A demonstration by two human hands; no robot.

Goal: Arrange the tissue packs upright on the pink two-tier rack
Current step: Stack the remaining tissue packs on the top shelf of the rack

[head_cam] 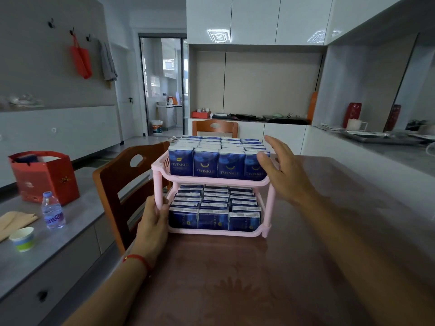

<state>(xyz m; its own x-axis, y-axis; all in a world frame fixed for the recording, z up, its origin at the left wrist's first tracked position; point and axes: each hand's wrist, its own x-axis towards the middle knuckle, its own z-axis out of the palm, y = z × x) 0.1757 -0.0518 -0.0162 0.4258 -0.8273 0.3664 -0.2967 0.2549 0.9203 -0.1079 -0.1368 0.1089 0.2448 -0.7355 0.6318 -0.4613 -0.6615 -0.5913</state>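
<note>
A pink two-tier rack (213, 180) stands on the brown table. Both tiers are packed with dark blue tissue packs standing upright: several rows on the upper tier (205, 164) and several rows on the lower tier (213, 218). My left hand (155, 214) grips the rack's front left post, thumb and fingers curled round it. At the rack's upper right corner my right hand (281, 168) is open with fingers spread; its thumb lies against the front right pack of the upper tier.
A wooden chair (122, 182) stands left of the table, another behind the rack (215, 128). On the grey counter at left sit a red gift bag (43, 176), a water bottle (52, 210) and a paper cup (22, 238). A counter with trays runs along the right.
</note>
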